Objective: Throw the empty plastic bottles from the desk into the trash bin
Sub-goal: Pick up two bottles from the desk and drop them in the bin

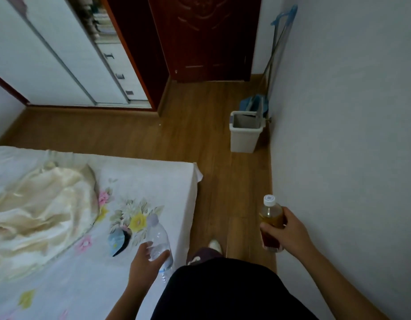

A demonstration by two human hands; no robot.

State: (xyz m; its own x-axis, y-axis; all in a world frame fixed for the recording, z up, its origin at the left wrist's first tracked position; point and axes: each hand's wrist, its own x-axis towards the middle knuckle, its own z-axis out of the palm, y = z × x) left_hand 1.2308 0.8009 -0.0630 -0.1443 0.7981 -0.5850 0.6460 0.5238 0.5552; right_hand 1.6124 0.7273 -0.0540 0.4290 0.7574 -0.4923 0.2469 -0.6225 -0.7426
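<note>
Looking down from the head camera, two bottles are seen, one held in each hand. A clear plastic bottle (158, 241) with a pale cap is gripped by the left hand (145, 262); the fingers (164, 255) are wrapped around its lower body, and the cap end is pointed away from the person, above the edge of the bed (153, 181). An amber-tinted bottle (271, 219) with a white cap is held by the right hand (284, 229), whose fingers are closed around its middle, over a dark label; the bottle is kept roughly upright, close to the white wall (350, 135). Whether anything is left inside either bottle cannot be told.

A white rectangular trash bin (245, 131) is set on the wooden floor (188, 135) further ahead, against the wall and well apart from both hands; its mouth is open. Just behind the bin, a blue dustpan (254, 103) and a long-handled broom (275, 54) are propped against the wall. A dark red door (211, 38) is seen beyond them, and a white wardrobe (49, 54) with sliding doors is placed to its left.

The bed is covered by a white floral sheet; a cream satin quilt (38, 204) is bunched on it, and a small blue and black item (119, 242), too blurred to name, is lying near the clear bottle. A foot in a light slipper (215, 244) is visible on the floor between the hands.
</note>
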